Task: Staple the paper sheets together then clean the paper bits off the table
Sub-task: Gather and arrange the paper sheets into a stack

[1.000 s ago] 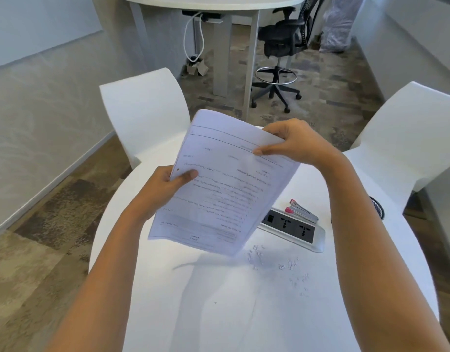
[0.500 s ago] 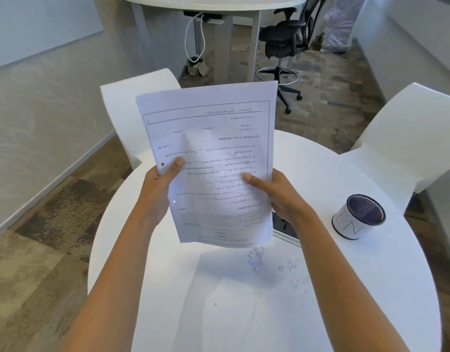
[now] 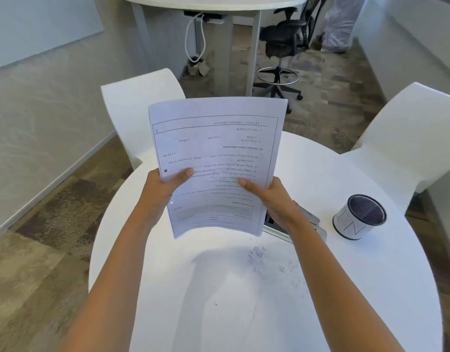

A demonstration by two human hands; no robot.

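I hold a stack of printed paper sheets upright above the round white table, the print upside down to me. My left hand grips the stack's left edge, thumb on the front. My right hand grips the right edge lower down. Small paper bits lie scattered on the table below and to the right of the sheets. A stapler with a red tip lies behind my right wrist, mostly hidden.
A white cup with a dark mesh top stands on the table's right side. A grey power-socket panel is set into the table behind my right wrist. Two white chairs stand at the far side.
The sheets have gone from tilted to upright and squared. My right hand dropped from the top edge to the lower right edge. The cup has come into view.
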